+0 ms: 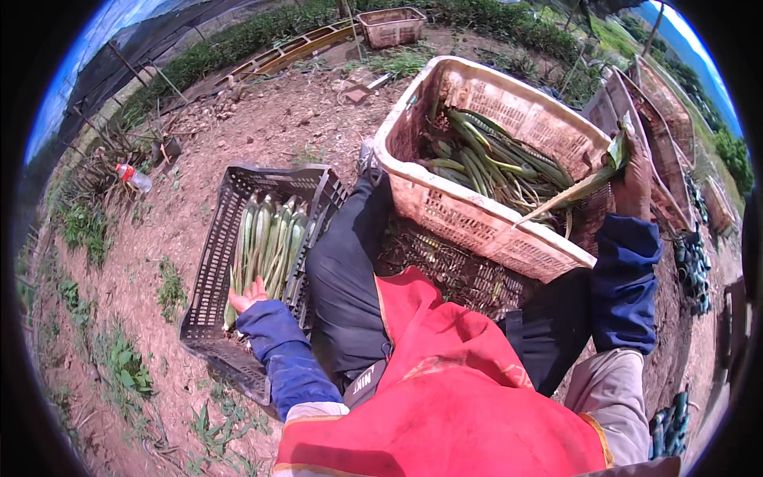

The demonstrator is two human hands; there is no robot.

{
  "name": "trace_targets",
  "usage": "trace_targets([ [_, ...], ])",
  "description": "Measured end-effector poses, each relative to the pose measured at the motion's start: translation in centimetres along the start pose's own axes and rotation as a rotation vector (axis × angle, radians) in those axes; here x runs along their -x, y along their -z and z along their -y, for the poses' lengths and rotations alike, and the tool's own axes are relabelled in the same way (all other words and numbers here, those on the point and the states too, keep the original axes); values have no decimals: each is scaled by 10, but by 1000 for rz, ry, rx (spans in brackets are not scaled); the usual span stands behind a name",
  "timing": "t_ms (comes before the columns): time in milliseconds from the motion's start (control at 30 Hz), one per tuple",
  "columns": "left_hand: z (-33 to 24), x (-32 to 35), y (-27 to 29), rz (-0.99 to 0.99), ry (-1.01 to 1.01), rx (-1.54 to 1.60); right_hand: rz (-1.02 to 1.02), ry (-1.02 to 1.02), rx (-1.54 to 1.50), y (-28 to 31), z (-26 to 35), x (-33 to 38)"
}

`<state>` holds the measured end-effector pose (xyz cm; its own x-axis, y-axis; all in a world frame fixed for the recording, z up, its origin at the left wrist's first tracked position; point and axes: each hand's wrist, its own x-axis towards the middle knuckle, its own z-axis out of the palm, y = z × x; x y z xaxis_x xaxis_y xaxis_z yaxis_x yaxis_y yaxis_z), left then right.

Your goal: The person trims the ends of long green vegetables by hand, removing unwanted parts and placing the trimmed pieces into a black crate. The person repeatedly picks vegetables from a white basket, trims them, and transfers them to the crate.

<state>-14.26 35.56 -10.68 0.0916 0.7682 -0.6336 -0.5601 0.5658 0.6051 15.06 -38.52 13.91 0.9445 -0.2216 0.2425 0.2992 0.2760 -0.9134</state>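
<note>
Through the head camera I have both bare hands well apart, one on each side of the lap. My right hand [633,181] is closed around the leafy green end of a long stalk [579,191], held up at the right side of the big dirty-white crate [477,208]; the stalk's thin, pale tip slants down to the left, across that crate's near rim. Some of the fingers are hidden, so I cannot tell how tight the grip is.

My left hand [249,295] is open and empty, fingers spread, at the near end of a row of green stalks [270,238] in the black crate [200,306] — whether the fingertips touch them I cannot tell. Those stalks lie side by side, lengthwise. The black crate sits on the bare soil [151,262] beside the left leg [346,274].

Inside the dirty-white crate, a looser pile of green leaves [489,159] lies in a tangle. A red apron [469,381] covers the lap, and a clear bottle [139,181] with a red label lies off to the left.
</note>
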Motion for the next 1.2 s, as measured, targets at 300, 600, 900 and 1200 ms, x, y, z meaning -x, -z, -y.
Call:
trace_targets([
  [300,61,50,-104,985,195,-21,-273,103,1046,246,236,112],
  [600,136,117,-156,1091,296,-210,-764,-1278,2019,545,385,613],
  [900,153,131,-154,1123,256,-422,-832,-718,1895,521,296,457],
  [1200,148,133,-145,984,206,-605,306,-75,1499,197,29,28],
])
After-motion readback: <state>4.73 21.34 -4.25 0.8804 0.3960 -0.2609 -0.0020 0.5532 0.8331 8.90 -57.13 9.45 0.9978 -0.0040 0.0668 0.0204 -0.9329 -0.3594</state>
